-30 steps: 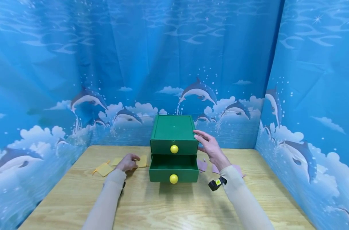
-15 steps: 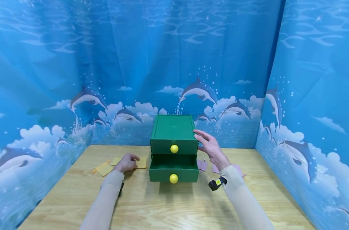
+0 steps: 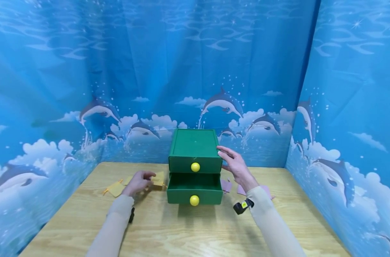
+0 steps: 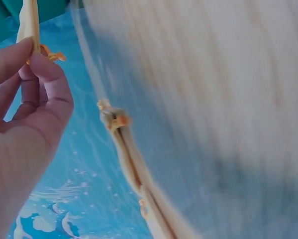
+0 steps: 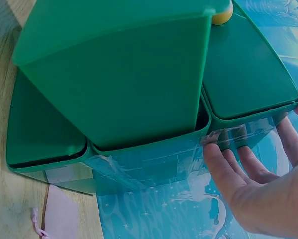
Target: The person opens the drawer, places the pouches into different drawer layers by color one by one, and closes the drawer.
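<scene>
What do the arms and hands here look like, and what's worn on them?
They are a person's: the left hand and right hand are ungloved. Plain, pale long sleeves reach the wrists. A black device with a yellow patch sits at the right wrist; a black object shows at the left.

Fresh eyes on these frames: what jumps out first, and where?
Probably the boxy green plastic drawer unit at mid-table, its open drawer jutting forward with a round yellow knob. Then the blue dolphin-print curtain behind it. After that, the hands: the left hand pinches a flat yellow pouch left of the unit, while the right hand touches its right side.
</scene>
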Available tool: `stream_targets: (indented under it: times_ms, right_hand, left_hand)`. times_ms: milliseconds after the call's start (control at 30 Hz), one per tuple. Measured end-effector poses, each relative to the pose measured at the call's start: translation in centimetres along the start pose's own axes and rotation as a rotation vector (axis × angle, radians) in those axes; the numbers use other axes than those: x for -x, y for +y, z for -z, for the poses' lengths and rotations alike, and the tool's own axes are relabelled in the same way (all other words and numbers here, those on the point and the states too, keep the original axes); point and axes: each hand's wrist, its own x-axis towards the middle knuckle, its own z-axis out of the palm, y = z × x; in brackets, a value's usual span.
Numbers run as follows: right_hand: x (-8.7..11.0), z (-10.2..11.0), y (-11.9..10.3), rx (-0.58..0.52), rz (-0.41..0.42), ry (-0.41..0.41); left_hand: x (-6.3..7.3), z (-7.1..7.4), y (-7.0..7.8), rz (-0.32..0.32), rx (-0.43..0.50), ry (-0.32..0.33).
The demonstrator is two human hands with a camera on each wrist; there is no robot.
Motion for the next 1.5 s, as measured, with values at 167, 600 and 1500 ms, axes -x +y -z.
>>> stream_targets:
  times_ms: [167, 600, 1500]
  right_hand:
    - [0.1, 0.0, 0.1, -0.001, -0.002, -0.002]
    - [0.1, -0.1, 0.1, 0.001, 0.014, -0.012]
    - [-0.1, 0.1, 0.1, 0.000, 0.008, 0.002]
  left_hand:
    - [0.4, 0.4, 0.7, -0.017, 0.039, 0.003]
    - [1.6, 1.9, 2.0, -0.052, 0.092, 0.071]
    - [3.1, 2.6, 5.5, -0.223, 0.295, 0.358]
